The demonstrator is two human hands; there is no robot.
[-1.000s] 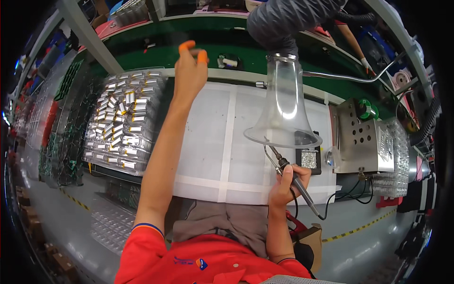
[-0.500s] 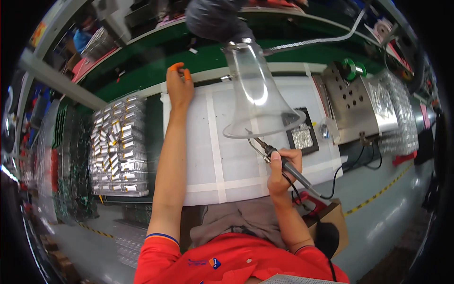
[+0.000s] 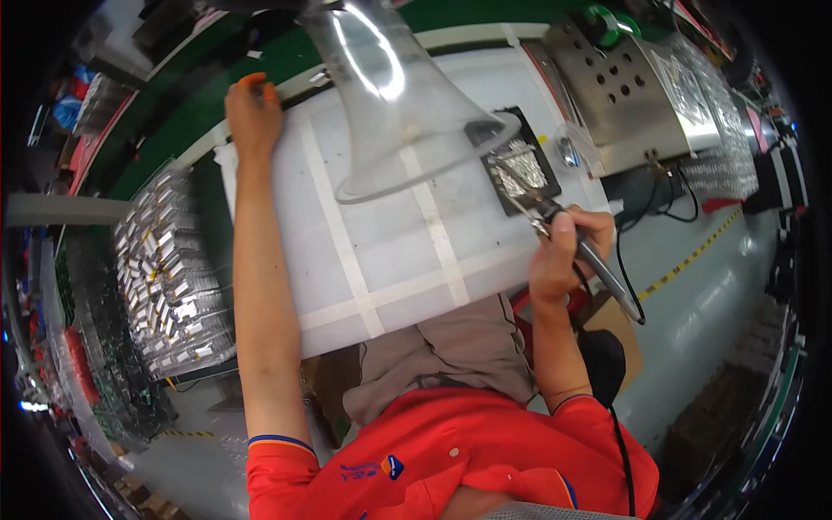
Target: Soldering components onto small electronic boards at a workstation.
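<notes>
My right hand [image 3: 563,251] is closed around the grey handle of a soldering iron [image 3: 604,270]. The iron's metal front end points at a small dark tray [image 3: 555,184] holding crumpled silvery material [image 3: 520,169]; whether the tip touches it is too blurred to tell. At the far left, my left hand [image 3: 254,117] reaches the edge of the white work mat [image 3: 299,251] beside the green belt. It wears orange finger covers. The fingers are bent, with a small gap between the covered tips, and nothing shows between them. A clear fume funnel [image 3: 386,113] hangs over the mat.
Stacked clear trays of small silvery parts [image 3: 173,277] stand left of the mat. A perforated metal box [image 3: 611,95], a green spool [image 3: 611,26] and more clear trays [image 3: 724,156] are at the right. Beyond the mat runs a green belt [image 3: 199,113].
My right hand has brought the soldering iron from below the funnel rightward to the dark tray. The whole view has shifted and turned. My left hand stays at the mat's far left edge.
</notes>
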